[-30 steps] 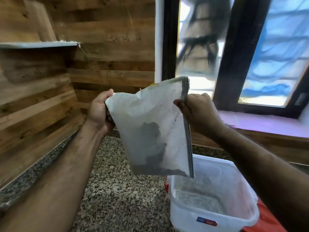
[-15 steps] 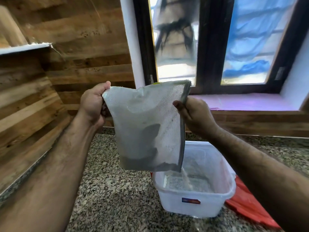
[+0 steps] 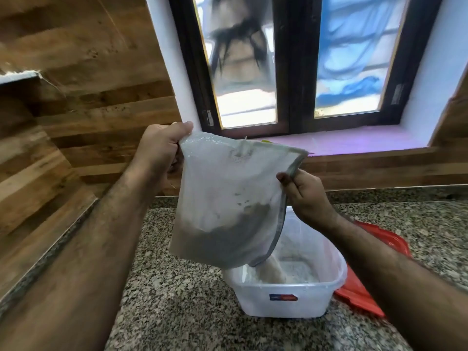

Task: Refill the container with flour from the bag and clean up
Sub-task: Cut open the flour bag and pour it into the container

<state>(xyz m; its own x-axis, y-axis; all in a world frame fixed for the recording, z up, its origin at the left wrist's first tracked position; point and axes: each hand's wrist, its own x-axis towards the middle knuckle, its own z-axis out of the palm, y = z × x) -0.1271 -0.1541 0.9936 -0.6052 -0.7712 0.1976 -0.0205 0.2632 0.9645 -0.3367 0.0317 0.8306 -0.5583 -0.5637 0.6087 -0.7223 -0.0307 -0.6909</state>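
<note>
A white mesh-textured bag [image 3: 228, 193] with a grey zip edge hangs tilted above a clear plastic container [image 3: 286, 302] on the granite counter. My left hand [image 3: 162, 145] grips the bag's upper left corner. My right hand [image 3: 304, 196] pinches the zip edge on the right side. Flour [image 3: 272, 271] streams from the bag's lower right corner into the container, where a pale heap lies. A dark mass of flour sits in the bag's bottom.
A red lid [image 3: 364, 295] lies under and to the right of the container. The speckled granite counter [image 3: 177, 312] meets a wood-panelled wall [image 3: 76, 138] on the left. A dark-framed window [image 3: 291, 64] with a purple sill [image 3: 354, 143] is behind.
The bag has tipped further, its lower corner now over the container. The flour stream has thickened and the heap in the container has grown. My right hand has dropped lower along the zip edge.
</note>
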